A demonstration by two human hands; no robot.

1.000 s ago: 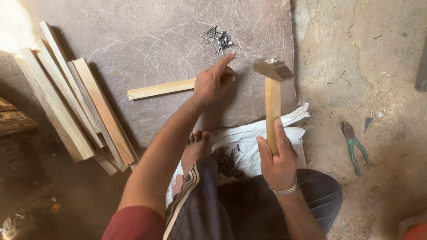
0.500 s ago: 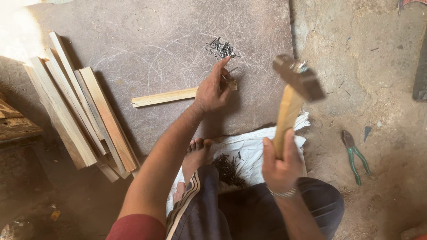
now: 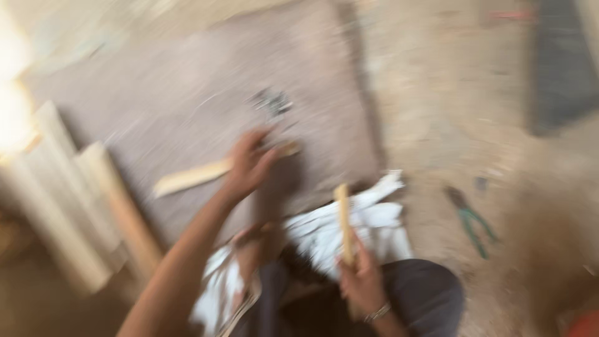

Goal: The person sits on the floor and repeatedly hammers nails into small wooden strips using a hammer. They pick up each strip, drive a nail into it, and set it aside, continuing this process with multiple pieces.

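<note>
The picture is badly blurred by motion. My left hand presses on the right end of a thin wooden strip lying on a flat grey-brown board. My right hand grips the wooden handle of a hammer; the handle points up and away from me and its head is lost in the blur near my left hand. A small dark pile of nails lies on the board just beyond my left hand.
Several wooden slats lie stacked at the left. A white sack is spread over my lap area beside my bare foot. Green-handled pliers lie on the dirt floor at right. A dark slab sits far right.
The hammer has swung down from its raised position toward the strip end by my left hand. The view has shifted and blurred. My left hand stays on the strip.
</note>
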